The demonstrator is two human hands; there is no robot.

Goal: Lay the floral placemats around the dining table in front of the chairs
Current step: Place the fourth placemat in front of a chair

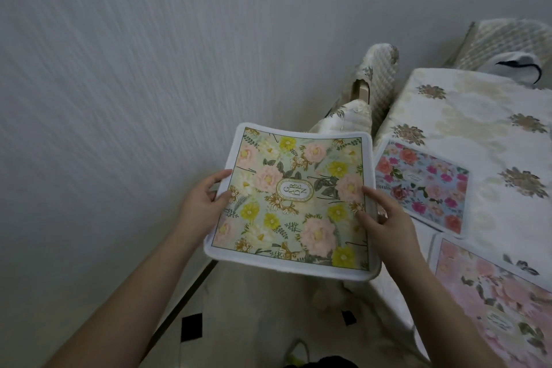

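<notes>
Beside a pale textured wall (119, 69), a green floral placemat (294, 200) is held in the air, gripped at its edges by the left hand (206, 200) and right hand (385, 218). On the dining table (478, 116), draped in a flowered white cloth, a blue placemat (421, 188) and a pink placemat (495, 293) are laid, with covered chairs (376, 81) drawn close.

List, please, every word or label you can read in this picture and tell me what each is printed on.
"GARDEN": in the oval badge at the middle of the yellow-flowered placemat, held in both hands.
Oval badge on the pink placemat lying on the table: blurred, unreadable.
Small script at the centre of the blue rose placemat: too small to read.
</notes>
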